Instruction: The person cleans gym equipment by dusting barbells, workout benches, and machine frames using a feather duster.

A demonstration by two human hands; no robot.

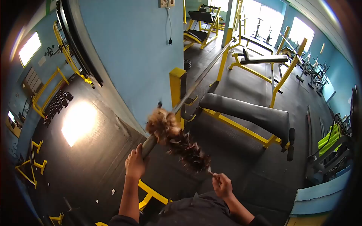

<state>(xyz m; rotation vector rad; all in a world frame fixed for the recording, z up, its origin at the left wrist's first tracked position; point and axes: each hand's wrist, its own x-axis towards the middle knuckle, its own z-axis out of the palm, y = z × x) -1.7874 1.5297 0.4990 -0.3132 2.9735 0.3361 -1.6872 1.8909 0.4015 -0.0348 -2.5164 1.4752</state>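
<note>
My left hand [135, 164] is wrapped round the near end of a long metal barbell [205, 72], which rests on the yellow rack post [177, 84]. A brown feather duster [187, 149] lies across the bar near that end, its fluffy tip over the metal and slightly blurred. My right hand [222, 184] grips the duster's thin handle, low and right of the feathers. Just beyond the duster is a black padded bench [245, 115] on a yellow frame.
A blue wall [130, 49] stands left of the rack. Dumbbells [58, 105] line the floor at the far left. More benches [264, 59] and racks stand at the back. A bright yellow-green cloth [329, 139] hangs at the right. Small white scraps [113, 191] lie on the floor.
</note>
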